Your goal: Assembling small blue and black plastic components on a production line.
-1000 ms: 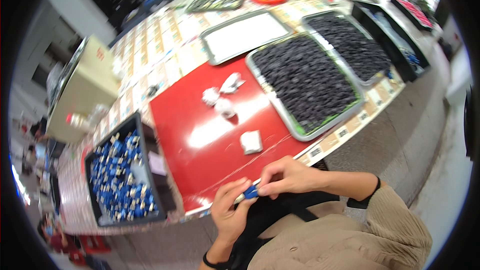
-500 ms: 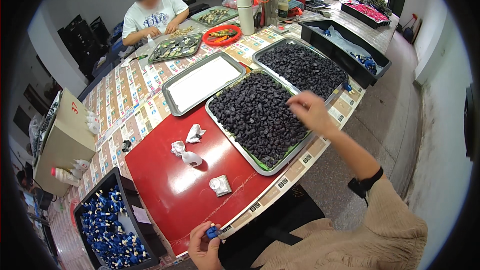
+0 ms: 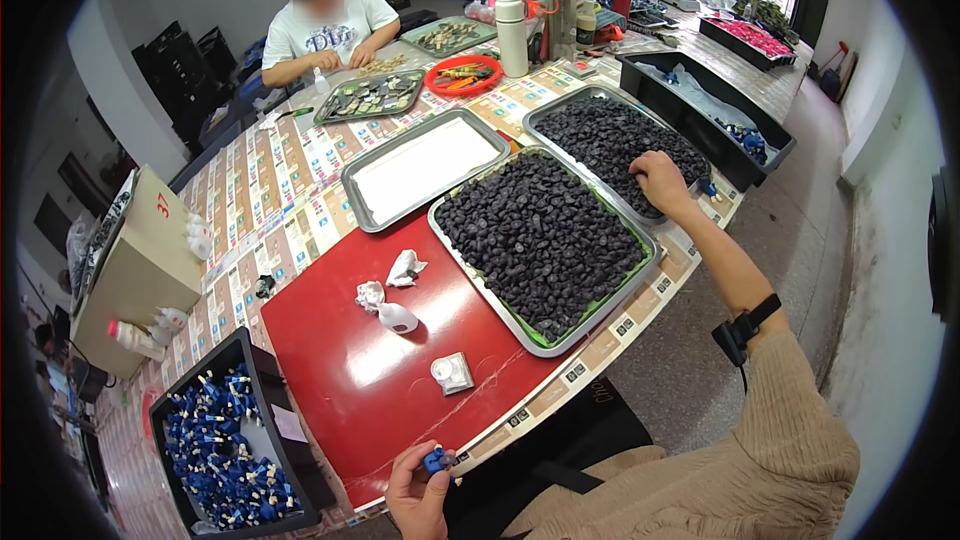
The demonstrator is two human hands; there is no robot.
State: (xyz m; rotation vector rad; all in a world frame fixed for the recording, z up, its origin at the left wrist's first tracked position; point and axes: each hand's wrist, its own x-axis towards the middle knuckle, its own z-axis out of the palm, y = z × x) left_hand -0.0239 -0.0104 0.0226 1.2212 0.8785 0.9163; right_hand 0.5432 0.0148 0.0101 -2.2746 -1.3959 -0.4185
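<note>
At the table's near edge my left hand [image 3: 416, 505] is closed, pinching a small blue figurine [image 3: 434, 460] between thumb and fingers. Farther off to the right, my right hand [image 3: 660, 183] reaches down to the black pieces in the far grey tray [image 3: 531, 126]. Its fingers are bent together, and their tips meet the pile, so whatever they grip is hidden. Small dark lumpy pieces [image 3: 540, 240] fill the nearer tray [image 3: 548, 350], which lies left of my right forearm. A blue figurine [image 3: 708, 187] rests by the far tray's right corner.
A red board [image 3: 330, 360] carries a white squeeze bottle [image 3: 398, 318], crumpled tissue [image 3: 406, 268] and a small square dish [image 3: 452, 373]. Left stands a black crate [image 3: 262, 360] of blue figurines. A white-lined tray [image 3: 420, 170] and another black crate [image 3: 640, 80] lie beyond. Across the table sits a co-worker [image 3: 325, 25].
My right hand has moved from above the nearer tray's right edge to the pieces in the far tray. My left hand still holds the blue figurine, and the view has shifted slightly.
</note>
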